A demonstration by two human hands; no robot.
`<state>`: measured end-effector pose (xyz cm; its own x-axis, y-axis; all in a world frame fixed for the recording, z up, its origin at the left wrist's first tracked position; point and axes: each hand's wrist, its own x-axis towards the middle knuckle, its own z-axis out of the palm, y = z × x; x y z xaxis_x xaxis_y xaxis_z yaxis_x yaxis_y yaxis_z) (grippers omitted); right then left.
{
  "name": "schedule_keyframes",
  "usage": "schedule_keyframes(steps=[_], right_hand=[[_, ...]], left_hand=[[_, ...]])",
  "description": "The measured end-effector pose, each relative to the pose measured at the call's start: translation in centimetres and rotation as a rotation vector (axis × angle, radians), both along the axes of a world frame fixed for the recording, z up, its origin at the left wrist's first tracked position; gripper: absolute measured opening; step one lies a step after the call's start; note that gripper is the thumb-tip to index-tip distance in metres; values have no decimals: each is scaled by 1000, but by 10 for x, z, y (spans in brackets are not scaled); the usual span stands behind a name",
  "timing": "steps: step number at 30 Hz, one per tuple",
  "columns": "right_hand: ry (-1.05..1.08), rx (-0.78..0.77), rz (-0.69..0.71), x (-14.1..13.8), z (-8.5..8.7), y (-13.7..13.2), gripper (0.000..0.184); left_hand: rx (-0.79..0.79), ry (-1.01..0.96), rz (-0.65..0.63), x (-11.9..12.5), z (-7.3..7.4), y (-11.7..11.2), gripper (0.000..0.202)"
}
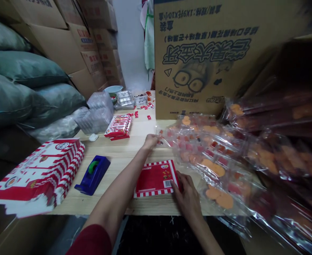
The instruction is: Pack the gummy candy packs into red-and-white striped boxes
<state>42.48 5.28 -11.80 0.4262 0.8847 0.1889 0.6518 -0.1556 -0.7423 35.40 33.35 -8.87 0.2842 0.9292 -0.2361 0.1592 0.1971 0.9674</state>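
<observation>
On the table in front of me lies a flat red box with a red-and-white striped edge and a barcode. My right hand grips its right edge, thumb on top and fingers along the side. My left hand is stretched forward past the box, its fingers closed at the near-left end of a clear plastic candy pack. That pack lies at the edge of a heap of similar clear packs with orange and red pieces inside. The left fingertips are small and partly hidden.
At left stand a stack of striped boxes and a blue tape dispenser. Farther back are two filled red boxes, clear plastic trays and scattered red sachets. A large carton stands behind the heap; sacks line the left.
</observation>
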Motion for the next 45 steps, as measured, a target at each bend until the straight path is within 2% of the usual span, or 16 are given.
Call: schedule_keyframes(steps=[2,6,10,14,16,19,22,25,28,31,34,38,45], right_hand=[[6,4,13,0,1,-3,42],[-11,31,32,0,-1,-9,45],[-81,103,101,2,-5,-10,46],[-238,116,235,8,7,-4,55],[-364,94,380,9,17,6,76],[-487,-11,637,2,28,31,121],[-514,-204,817,-11,30,60,141],[-492,-339,856,-24,28,83,138],[-488,-347,845,-29,26,90,137],[-500,-321,849,-29,24,86,140],[-496,-269,884,-28,21,76,143],[-504,-240,919,-28,18,66,144],[-492,-205,935,-26,18,62,145]], left_hand=[[4,-62,39,-21,10,-1,24],[90,-190,208,-82,34,-10,19],[171,-335,380,-135,52,-34,25],[196,-455,455,-183,60,-87,36],[222,-487,495,-209,62,-125,43],[322,-444,606,-244,62,-182,56],[339,-264,680,-269,53,-227,61],[288,-131,679,-279,34,-252,64],[202,-120,657,-283,16,-267,69],[109,-121,593,-291,10,-279,68],[-43,-145,498,-305,14,-287,69],[-218,-172,401,-318,26,-283,75],[-278,-177,171,-325,38,-259,61]])
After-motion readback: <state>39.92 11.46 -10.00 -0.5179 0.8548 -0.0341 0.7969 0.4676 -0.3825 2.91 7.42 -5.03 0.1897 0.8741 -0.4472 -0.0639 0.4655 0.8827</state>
